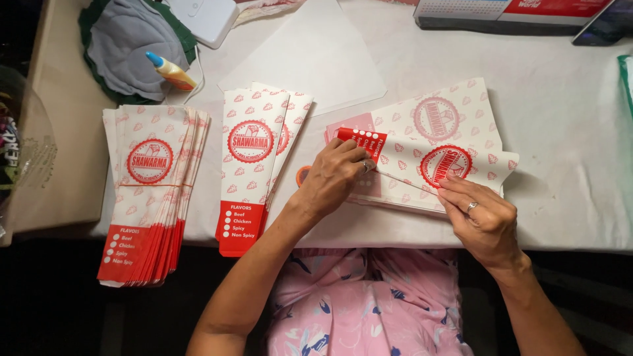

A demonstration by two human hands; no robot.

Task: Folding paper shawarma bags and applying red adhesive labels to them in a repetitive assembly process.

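While pressed, flat papery wrapper [440, 148]

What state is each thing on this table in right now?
Left hand: pressing the red end of the paper sleeve.
Right hand: pinning its other end.
Paper sleeve: partly folded.
Banded stack: tied, overhanging the table edge.
Small stack: fanned, loose.
Glue bottle: lying down, capped.
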